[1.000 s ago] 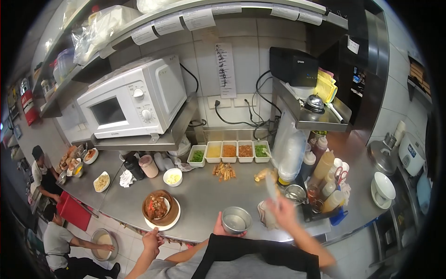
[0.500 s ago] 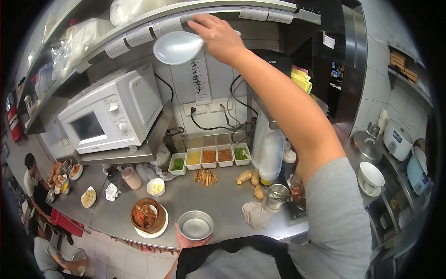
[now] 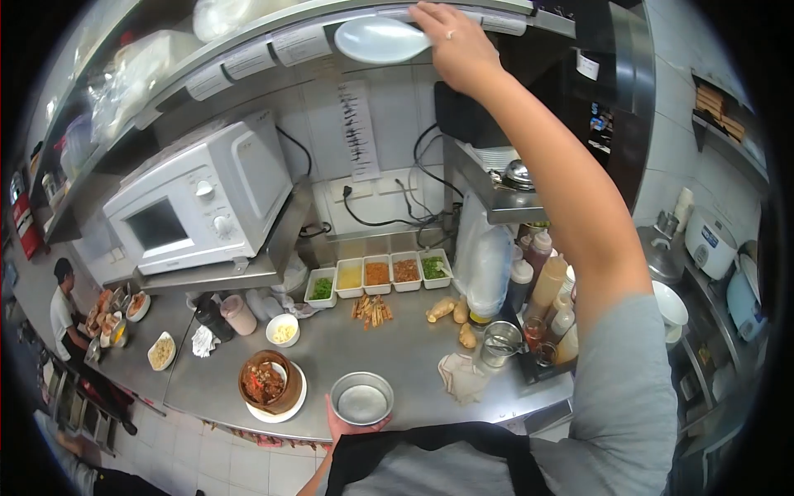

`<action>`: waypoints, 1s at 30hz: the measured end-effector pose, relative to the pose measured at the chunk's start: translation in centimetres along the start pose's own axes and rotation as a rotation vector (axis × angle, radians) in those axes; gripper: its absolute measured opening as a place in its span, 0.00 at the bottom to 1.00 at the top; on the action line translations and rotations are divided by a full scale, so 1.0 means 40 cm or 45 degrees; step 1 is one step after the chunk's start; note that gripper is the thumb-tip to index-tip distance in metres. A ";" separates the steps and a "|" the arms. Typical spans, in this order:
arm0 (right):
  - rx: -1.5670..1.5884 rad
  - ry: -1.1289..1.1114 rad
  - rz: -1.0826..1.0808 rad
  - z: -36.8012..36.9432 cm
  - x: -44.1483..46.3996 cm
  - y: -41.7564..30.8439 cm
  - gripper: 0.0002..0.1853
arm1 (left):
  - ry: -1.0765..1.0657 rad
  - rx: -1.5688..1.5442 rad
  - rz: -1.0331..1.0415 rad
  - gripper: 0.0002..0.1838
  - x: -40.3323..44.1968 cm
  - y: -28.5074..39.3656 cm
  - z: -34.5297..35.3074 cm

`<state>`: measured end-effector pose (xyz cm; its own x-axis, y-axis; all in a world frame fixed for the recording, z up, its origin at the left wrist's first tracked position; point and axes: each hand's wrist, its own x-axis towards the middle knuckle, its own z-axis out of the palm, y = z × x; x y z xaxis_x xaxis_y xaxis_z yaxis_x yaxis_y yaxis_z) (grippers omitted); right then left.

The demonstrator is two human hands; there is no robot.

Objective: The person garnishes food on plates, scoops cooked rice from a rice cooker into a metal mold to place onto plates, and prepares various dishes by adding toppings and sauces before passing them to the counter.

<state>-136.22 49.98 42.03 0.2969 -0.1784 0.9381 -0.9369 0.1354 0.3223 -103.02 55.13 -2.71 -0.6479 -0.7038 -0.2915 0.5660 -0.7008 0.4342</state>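
Note:
Raised to the shelf edge, my right hand (image 3: 463, 51) is closed on a white spoon-shaped dish (image 3: 382, 41), whose rounded bowl points left. Low in front of my body, my left hand (image 3: 354, 425) cups a round metal bowl (image 3: 362, 398) from below and from its left side; the inside shows bare metal. Just left of that bowl, a brown pot of saucy meat (image 3: 265, 382) stands on a white plate (image 3: 289, 413). The dish's narrow end is hidden by my right hand.
Topping containers (image 3: 377, 277) line the back of the steel counter, with ginger (image 3: 447, 310) and a cloth (image 3: 459, 379) to the right. Sauce bottles (image 3: 550, 285) stand beside a metal cup (image 3: 501, 343). A microwave (image 3: 198, 198) sits above left. A co-worker (image 3: 70, 318) stands far left.
My right hand has moved up and right with the white dish. The view has shifted slightly, showing more sauce bottles and a metal shelf. My left hand still holds the metal bowl.

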 end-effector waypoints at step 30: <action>-0.467 -1.149 2.374 -1.838 -1.623 -0.012 0.14 | -0.635 0.593 -1.500 0.42 -0.044 -1.533 0.686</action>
<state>-141.48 133.16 -9.69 -0.9833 0.0681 -0.1686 0.1563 0.7900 -0.5928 -150.56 102.53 -5.43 -0.7928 0.4660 -0.3929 -0.6053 -0.6775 0.4178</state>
